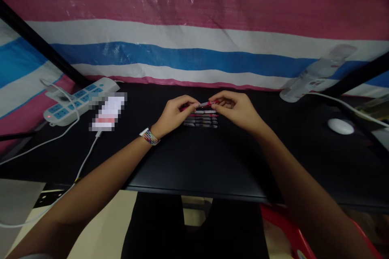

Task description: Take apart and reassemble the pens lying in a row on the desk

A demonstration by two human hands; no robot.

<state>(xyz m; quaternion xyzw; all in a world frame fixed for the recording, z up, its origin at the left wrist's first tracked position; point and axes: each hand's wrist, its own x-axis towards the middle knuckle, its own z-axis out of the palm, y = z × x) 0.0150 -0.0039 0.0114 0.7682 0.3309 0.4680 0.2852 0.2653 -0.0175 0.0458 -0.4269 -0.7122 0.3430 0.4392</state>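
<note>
Between my two hands is a red pen with a clear barrel, held just above the desk. My left hand, with a patterned band at the wrist, pinches its left end between thumb and fingers. The right end is gripped by the closed fingers of my right hand. Right below them, several pens lie side by side in a row on the black desk, some with red parts and some dark. My left fingers partly cover the row's upper left.
A white power strip with blue sockets lies at the left. Beside it is a blurred-out phone-like item on a white cable. At the right are a clear bottle and a white mouse. A striped tarp hangs behind the desk.
</note>
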